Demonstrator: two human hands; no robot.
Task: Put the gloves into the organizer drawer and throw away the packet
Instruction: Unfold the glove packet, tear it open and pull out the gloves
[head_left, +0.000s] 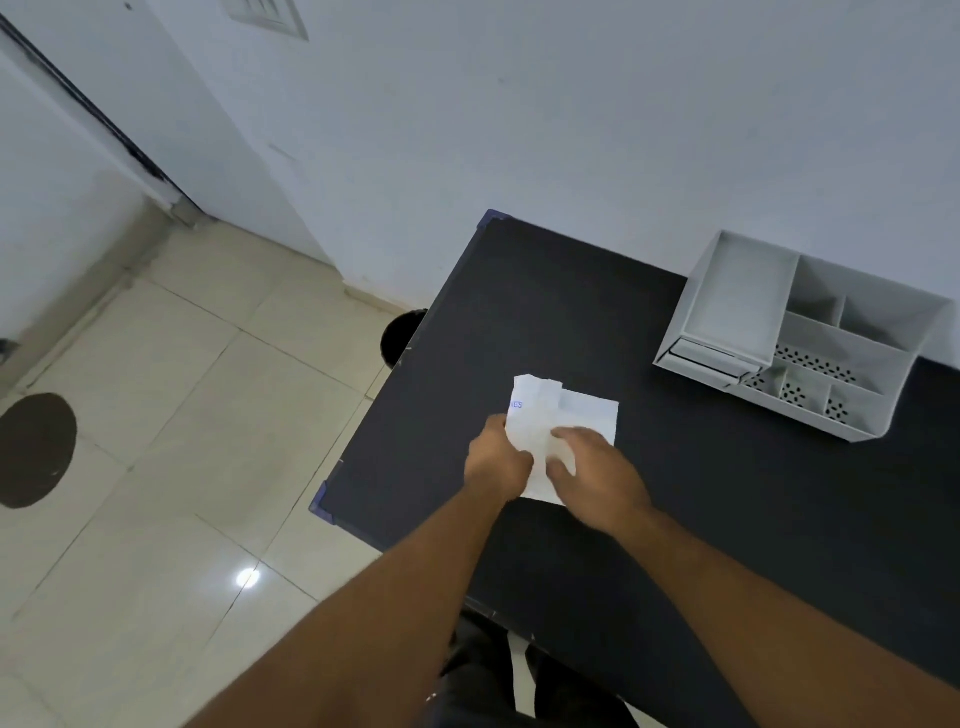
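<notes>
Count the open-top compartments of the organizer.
7. One large tray at the organizer's left, two at the back, one wide in the middle with a perforated floor, three small along the front. The drawer under the tray is not counted.

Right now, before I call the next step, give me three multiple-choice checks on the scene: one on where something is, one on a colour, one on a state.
1. Where does the organizer stand?
A. On the floor
B. On the table, at its far right by the wall
C. Under the table

2. What colour is the table top?
A. Black
B. White
C. Beige

3. What is the state of the packet?
A. Lying untouched
B. Already in the bin
C. Held over the table by both hands

Answers: 1 B, the grey organizer sits on the tabletop close to the wall. 2 A, the surface is dark black against beige floor tiles. 3 C, the left hand and right hand both grip the white packet.
</notes>
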